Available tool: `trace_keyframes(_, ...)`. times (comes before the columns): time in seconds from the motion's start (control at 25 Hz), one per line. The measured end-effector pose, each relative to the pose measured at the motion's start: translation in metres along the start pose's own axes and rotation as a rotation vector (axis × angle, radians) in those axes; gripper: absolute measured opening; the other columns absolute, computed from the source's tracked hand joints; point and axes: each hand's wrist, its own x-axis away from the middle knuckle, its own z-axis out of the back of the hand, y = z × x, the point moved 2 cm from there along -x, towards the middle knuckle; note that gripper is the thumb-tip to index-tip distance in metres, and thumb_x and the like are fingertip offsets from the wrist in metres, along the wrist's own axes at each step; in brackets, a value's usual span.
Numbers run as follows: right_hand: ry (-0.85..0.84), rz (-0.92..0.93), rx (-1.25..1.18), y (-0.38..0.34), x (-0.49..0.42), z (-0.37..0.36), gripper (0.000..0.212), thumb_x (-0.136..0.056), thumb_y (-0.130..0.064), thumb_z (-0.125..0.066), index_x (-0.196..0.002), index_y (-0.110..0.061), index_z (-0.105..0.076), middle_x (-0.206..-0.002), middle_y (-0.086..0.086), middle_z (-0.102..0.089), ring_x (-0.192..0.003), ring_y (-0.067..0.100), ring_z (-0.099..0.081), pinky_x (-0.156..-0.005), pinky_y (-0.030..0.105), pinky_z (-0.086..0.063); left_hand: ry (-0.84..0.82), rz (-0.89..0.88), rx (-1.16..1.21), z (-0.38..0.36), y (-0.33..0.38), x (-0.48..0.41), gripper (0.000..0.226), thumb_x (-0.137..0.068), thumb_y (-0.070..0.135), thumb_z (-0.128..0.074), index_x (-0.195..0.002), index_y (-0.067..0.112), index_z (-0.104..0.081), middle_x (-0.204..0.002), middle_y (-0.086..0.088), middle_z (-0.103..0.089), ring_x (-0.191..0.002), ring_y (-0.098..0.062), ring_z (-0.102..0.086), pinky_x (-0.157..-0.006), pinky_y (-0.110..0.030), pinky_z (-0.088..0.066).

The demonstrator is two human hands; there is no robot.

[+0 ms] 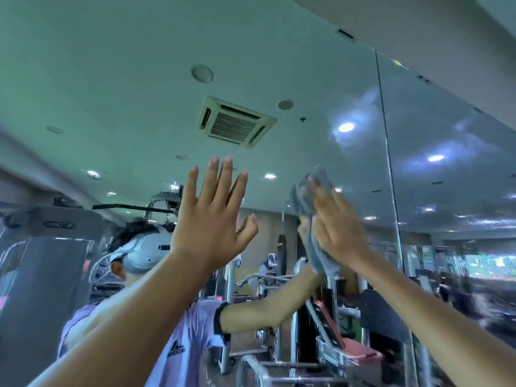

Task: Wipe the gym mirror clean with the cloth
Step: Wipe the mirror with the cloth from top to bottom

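Note:
The big gym mirror [349,88] fills the wall in front of me and reflects the ceiling, machines and a person. My right hand [339,219] presses a grey cloth [308,202] flat against the glass, right of centre, at about head height. The cloth bunches above my fingers and hangs down below my palm. My left hand [212,216] is raised left of it, fingers spread, palm toward the mirror, holding nothing. Whether it touches the glass is unclear.
A vertical seam [389,163] joins this mirror panel to another one on the right. Smears and streaks show on the glass around the reflected lights [346,127]. Reflected weight machines and a bench [343,342] appear low down. A white wall band [446,40] runs above the mirror.

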Motion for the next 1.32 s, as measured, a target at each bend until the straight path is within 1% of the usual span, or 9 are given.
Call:
trace_keyframes(0.16,0.065,-0.508,-0.135,-0.016,-0.067,-0.005,0.069,-0.092,-0.037,-0.013,-0.153,-0.012,-0.031,-0.161,0.008,-0.026,-0.148,0.032,-0.023,-0.120,0.045,-0.023,0.019,0.002,0.011,0.000,0.004,0.005,0.074,-0.093,0.051,-0.032,-0.153,0.007,-0.035,-0.160,-0.023,-0.023,-0.150,-0.039,-0.020,-0.119,-0.060,-0.014)
trace_keyframes(0.32,0.021,0.215,-0.056,-0.044,-0.002,-0.008,0.058,-0.094,-0.025,-0.033,-0.151,-0.017,-0.032,-0.159,0.004,-0.029,-0.147,0.032,-0.026,-0.118,0.049,-0.028,0.013,-0.015,-0.015,-0.001,0.004,0.010,0.075,-0.093,0.052,-0.033,-0.154,0.008,-0.033,-0.161,-0.023,-0.020,-0.150,-0.039,-0.017,-0.119,-0.060,-0.014)
trace_keyframes(0.4,-0.028,0.369,-0.019,-0.015,0.024,-0.003,0.063,-0.086,-0.021,-0.039,-0.149,-0.020,-0.033,-0.158,0.000,-0.030,-0.141,0.032,-0.036,-0.114,0.047,-0.032,0.011,-0.024,-0.015,0.000,0.005,0.011,0.076,-0.092,0.053,-0.035,-0.154,0.008,-0.033,-0.161,-0.024,-0.020,-0.150,-0.039,-0.017,-0.119,-0.060,-0.013)
trace_keyframes(0.56,0.088,-0.447,-0.099,0.013,-0.011,-0.014,0.064,-0.091,-0.030,-0.024,-0.154,-0.015,-0.031,-0.161,0.003,-0.027,-0.147,0.026,-0.027,-0.118,0.051,-0.026,0.001,0.015,-0.033,0.000,0.009,0.013,0.076,-0.092,0.053,-0.036,-0.153,0.009,-0.034,-0.161,-0.024,-0.021,-0.150,-0.039,-0.018,-0.119,-0.060,-0.013)
trace_keyframes(0.64,0.120,-0.623,-0.157,-0.016,-0.019,-0.015,0.063,-0.094,-0.034,-0.019,-0.154,-0.016,-0.029,-0.162,0.001,-0.023,-0.150,0.026,-0.019,-0.121,0.051,-0.021,-0.007,0.017,-0.032,0.000,0.008,0.013,0.076,-0.093,0.054,-0.033,-0.155,0.010,-0.031,-0.162,-0.022,-0.019,-0.151,-0.037,-0.016,-0.120,-0.059,-0.011)
trace_keyframes(0.84,0.004,0.180,-0.089,-0.027,0.066,-0.005,0.055,-0.101,-0.025,-0.029,-0.155,-0.025,-0.024,-0.160,-0.002,-0.028,-0.150,0.024,-0.021,-0.102,0.056,-0.047,-0.028,0.015,0.001,0.003,0.016,0.030,0.073,-0.094,0.052,-0.034,-0.155,0.011,-0.031,-0.162,-0.021,-0.019,-0.151,-0.036,-0.015,-0.120,-0.060,-0.010)
trace_keyframes(1.08,0.094,-0.538,-0.123,-0.014,-0.016,-0.016,0.058,-0.100,-0.034,-0.019,-0.153,-0.015,-0.030,-0.162,0.002,-0.023,-0.151,0.021,-0.017,-0.122,0.048,-0.020,-0.053,0.034,0.008,0.006,0.020,0.041,0.070,-0.095,0.050,-0.032,-0.155,0.013,-0.033,-0.163,-0.019,-0.020,-0.151,-0.036,-0.016,-0.119,-0.062,-0.011)
trace_keyframes(1.24,0.045,0.156,-0.053,-0.028,0.038,-0.009,0.053,-0.098,-0.024,-0.033,-0.151,-0.022,-0.032,-0.160,-0.002,-0.026,-0.150,0.025,-0.021,-0.119,0.042,-0.027,-0.034,0.026,0.018,0.006,0.019,0.043,0.070,-0.096,0.050,-0.029,-0.154,0.012,-0.033,-0.162,-0.019,-0.021,-0.151,-0.036,-0.016,-0.119,-0.062,-0.011)
trace_keyframes(1.32,-0.016,0.282,-0.037,0.003,0.046,-0.003,0.056,-0.096,-0.024,-0.034,-0.152,-0.028,-0.029,-0.161,-0.006,-0.022,-0.147,0.025,-0.026,-0.115,0.042,-0.034,-0.047,0.027,0.017,0.007,0.019,0.044,0.070,-0.096,0.050,-0.027,-0.155,0.011,-0.032,-0.162,-0.020,-0.020,-0.151,-0.037,-0.015,-0.119,-0.063,-0.011)
